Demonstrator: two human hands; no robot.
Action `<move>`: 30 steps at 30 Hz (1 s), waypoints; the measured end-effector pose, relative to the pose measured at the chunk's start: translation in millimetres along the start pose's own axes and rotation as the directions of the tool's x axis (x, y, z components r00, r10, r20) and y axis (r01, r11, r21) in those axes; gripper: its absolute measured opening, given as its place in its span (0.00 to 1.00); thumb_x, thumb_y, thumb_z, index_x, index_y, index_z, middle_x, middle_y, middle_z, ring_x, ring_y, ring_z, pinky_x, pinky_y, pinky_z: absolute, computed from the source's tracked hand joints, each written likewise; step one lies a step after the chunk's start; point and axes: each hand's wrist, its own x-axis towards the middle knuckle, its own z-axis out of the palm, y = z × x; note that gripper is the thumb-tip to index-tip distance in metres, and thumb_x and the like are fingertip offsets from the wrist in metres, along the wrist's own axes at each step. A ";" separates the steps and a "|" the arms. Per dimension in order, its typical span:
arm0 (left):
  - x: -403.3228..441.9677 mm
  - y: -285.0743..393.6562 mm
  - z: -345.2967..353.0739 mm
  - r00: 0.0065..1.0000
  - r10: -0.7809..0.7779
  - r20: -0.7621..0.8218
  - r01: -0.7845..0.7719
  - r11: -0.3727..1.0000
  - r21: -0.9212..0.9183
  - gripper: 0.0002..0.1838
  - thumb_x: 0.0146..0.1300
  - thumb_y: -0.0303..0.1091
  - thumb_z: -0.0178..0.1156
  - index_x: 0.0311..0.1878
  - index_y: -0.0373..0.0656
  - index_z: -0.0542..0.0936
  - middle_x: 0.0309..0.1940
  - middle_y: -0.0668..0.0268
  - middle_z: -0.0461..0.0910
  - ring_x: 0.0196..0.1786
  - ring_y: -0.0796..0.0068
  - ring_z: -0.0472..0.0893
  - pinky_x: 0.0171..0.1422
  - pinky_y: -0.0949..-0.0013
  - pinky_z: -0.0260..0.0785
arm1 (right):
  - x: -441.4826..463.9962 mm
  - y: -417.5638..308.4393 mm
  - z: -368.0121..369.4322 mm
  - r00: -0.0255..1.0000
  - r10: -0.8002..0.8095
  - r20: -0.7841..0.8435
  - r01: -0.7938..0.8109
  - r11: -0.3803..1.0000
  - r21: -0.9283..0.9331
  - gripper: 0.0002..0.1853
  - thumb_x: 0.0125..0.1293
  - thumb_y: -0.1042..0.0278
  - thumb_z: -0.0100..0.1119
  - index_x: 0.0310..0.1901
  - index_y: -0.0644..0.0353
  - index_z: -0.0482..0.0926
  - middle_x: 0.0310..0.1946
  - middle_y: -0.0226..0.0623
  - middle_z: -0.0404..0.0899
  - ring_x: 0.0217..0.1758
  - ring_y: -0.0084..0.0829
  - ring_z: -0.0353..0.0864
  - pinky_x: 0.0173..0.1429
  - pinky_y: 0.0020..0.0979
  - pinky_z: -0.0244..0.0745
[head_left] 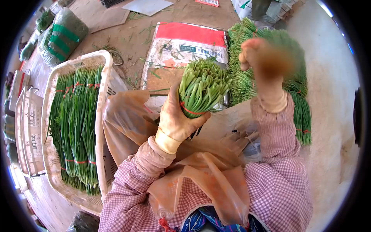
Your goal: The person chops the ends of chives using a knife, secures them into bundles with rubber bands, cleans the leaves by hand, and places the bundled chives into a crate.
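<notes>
My left hand [176, 116] is wrapped round a bundle of green chives [205, 87], held upright over my lap. The cut stem ends face up, and a red band [192, 110] circles the bundle near my fingers. My right hand [254, 53] is raised above the chive pile [241, 79] on the right. Its visible fingers are curled in; a brown blur covers much of the hand and hides anything within it. A brownish plastic apron [201, 166] covers my lap.
To my left stands a white plastic crate [103, 123] with banded chive bundles [79, 127] inside. A red and white sack [189, 36] lies flat ahead. A stuffed clear bag with green tape [63, 36] sits at the upper left. More crates [31, 129] line the far left.
</notes>
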 end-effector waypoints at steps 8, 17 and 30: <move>0.9 -17.2 12.2 0.998 -0.052 -0.044 0.050 0.998 -0.045 0.49 0.44 0.30 0.78 0.68 0.41 0.59 0.58 0.57 0.76 0.59 0.64 0.77 0.65 0.63 0.69 | -37.3 -29.2 39.1 0.832 -0.440 0.337 0.554 0.682 -0.478 0.06 0.65 0.67 0.62 0.41 0.58 0.80 0.32 0.36 0.81 0.31 0.33 0.82 0.35 0.28 0.78; -1.5 -14.5 9.9 0.994 0.039 -0.106 -0.017 0.981 0.195 0.50 0.41 0.37 0.79 0.66 0.41 0.61 0.55 0.54 0.78 0.56 0.56 0.79 0.62 0.60 0.71 | -13.9 -0.8 2.5 0.990 -0.108 -0.092 0.092 0.983 -0.161 0.09 0.70 0.64 0.60 0.40 0.61 0.79 0.32 0.29 0.80 0.28 0.20 0.77 0.30 0.22 0.73; 0.4 -11.7 12.5 0.992 0.080 -0.099 -0.048 0.956 0.288 0.50 0.38 0.40 0.80 0.65 0.40 0.63 0.51 0.52 0.79 0.53 0.51 0.80 0.58 0.56 0.73 | -12.3 -14.6 37.7 0.856 -0.258 0.448 0.408 0.869 -0.279 0.11 0.69 0.60 0.60 0.36 0.60 0.78 0.25 0.33 0.77 0.27 0.32 0.77 0.32 0.31 0.73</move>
